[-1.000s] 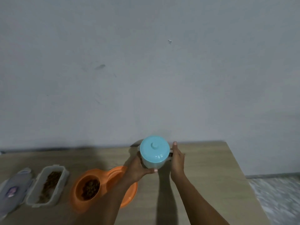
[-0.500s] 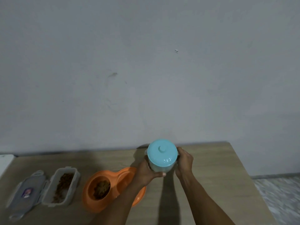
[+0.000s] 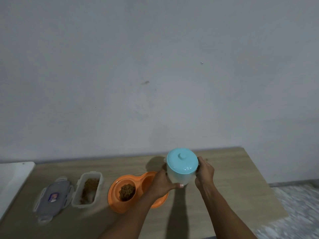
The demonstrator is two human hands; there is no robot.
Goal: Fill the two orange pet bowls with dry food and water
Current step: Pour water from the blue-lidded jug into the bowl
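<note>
Left hand [image 3: 162, 184]: fingers wrapped round the near-left wall of the jug [image 3: 179, 176], thumb tip pressed on its lower front. Right hand [image 3: 204, 173]: fingers curled at the jug's right side, approx. where a handle would sit; handle itself hidden. Both hands gripping. Jug: translucent white body, light-blue lid [image 3: 182, 161] w/ centre knob, lid on. Long axis near vertical, top tipped slightly toward the camera. Cannot tell if its base touches the table [image 3: 233, 187].

Orange double bowl [image 3: 120, 200] just left of the jug, partly under the left forearm. Long axis runs near-left to far-right. Left well holds brown dry food [image 3: 126, 192]; right well looks empty, mostly covered by the wrist.

Left again: open clear food box [image 3: 88, 190], long axis front-to-back, some brown kibble inside. Beside it, its clip lid [image 3: 53, 197] lying flat, w/ small blue-and-red sticker; text unreadable.

Table right edge well clear of the hands; bare top right of the jug. Back edge meets a grey wall [image 3: 155, 75]. White surface [image 3: 12, 178] at far left.
</note>
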